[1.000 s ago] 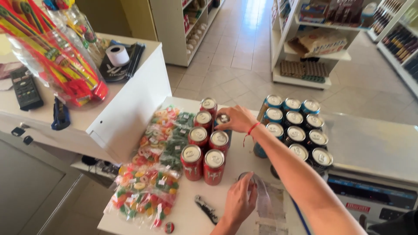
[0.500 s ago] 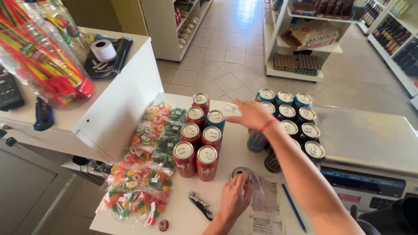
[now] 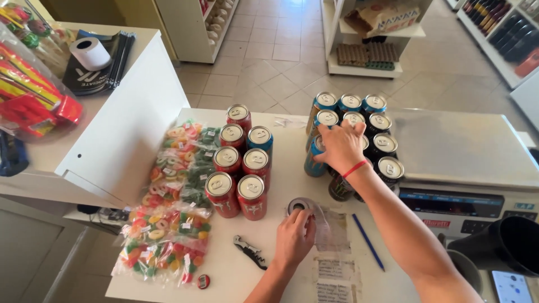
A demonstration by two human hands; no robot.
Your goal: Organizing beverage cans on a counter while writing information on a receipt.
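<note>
Hidden and cut off
Right hand (image 3: 339, 147) covers some blue cans (image 3: 351, 104) — black cup (image 3: 499, 247) cropped at the right edge.

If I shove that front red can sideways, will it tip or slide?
The front red drinks can stands upright, taller than wide, so a high push may tip it. The white countertop looks smooth, so a low push probably slides it. On its side it would likely roll.

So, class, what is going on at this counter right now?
A person stands at a white counter. Their right hand rests on top of a block of blue and dark cans beside a scale. Their left hand presses on a roll of clear tape. Red cans stand in two rows in the middle, with candy bags to their left. A corkscrew and a blue pen lie near the left hand.
</note>
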